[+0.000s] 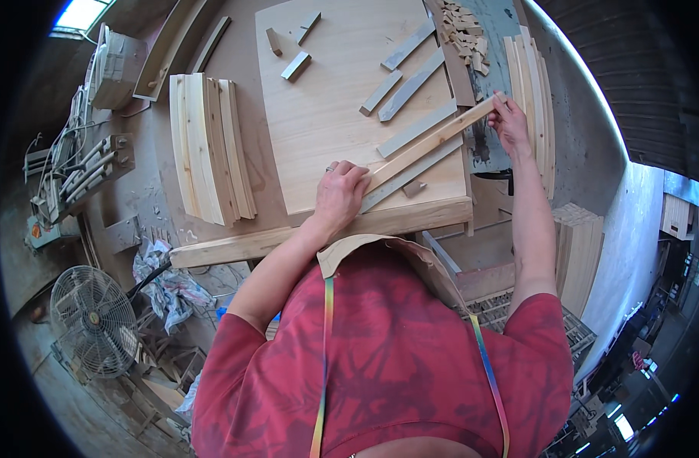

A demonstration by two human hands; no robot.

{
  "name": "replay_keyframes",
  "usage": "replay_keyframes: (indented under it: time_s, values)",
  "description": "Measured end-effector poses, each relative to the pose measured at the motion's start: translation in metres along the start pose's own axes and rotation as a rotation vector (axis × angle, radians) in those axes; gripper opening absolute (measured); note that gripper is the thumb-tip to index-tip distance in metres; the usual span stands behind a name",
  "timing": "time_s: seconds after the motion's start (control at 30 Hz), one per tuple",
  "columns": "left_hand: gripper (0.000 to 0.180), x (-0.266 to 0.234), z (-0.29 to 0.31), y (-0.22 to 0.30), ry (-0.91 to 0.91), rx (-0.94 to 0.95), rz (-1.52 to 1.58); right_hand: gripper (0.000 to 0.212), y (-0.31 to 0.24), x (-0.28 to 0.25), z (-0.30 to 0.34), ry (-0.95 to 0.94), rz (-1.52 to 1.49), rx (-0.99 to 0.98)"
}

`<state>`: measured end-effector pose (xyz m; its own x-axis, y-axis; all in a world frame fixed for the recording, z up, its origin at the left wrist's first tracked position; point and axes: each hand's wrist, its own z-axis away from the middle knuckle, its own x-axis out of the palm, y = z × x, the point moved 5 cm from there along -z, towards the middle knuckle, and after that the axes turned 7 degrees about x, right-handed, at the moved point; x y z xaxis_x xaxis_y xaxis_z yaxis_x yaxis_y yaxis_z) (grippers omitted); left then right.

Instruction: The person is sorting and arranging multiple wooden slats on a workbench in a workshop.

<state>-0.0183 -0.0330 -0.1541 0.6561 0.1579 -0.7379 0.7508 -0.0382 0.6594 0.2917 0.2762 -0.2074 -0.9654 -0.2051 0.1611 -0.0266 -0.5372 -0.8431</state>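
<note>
Wooden tabletop (pixel 326 114) fills centre. Stack of pale boards (pixel 208 149) at 9 o'clock of it. Floor fan (pixel 93 320) at 8 o'clock. Long wood strip (pixel 433 141) lies diagonally across tabletop's 4 o'clock corner, beside grey strips (pixel 414 130). Left hand (pixel 340 195) pressed flat, fingers closed over strip's near end. Right hand (pixel 510 122) pinching far end at 2 o'clock.

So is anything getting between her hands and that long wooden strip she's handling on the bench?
Nothing visible does. The left hand presses directly on the near end of the long pale wooden strip, and the right hand grips its far end. Grey flat slats lie alongside it on the pale wooden board.
</note>
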Motion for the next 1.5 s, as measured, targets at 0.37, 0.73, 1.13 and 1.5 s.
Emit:
replay_keyframes:
  time_s: [0.37,0.73,1.13,1.5]
  values:
    - [0.010,-0.010,0.025,-0.009,-0.127,-0.076,-0.079,0.044,0.027,0.016,0.015,0.081,0.250,-0.027]
    - [0.014,-0.003,0.007,0.001,-0.124,-0.040,-0.042,0.042,0.024,0.005,0.008,0.187,0.195,-0.078]
    - [0.065,0.017,-0.014,0.039,-0.287,0.122,-0.104,0.038,0.022,0.019,0.021,0.243,0.464,-0.246]
    - [0.054,-0.022,-0.023,-0.007,0.027,-0.091,0.337,0.030,0.030,-0.001,-0.008,0.085,0.330,-0.214]
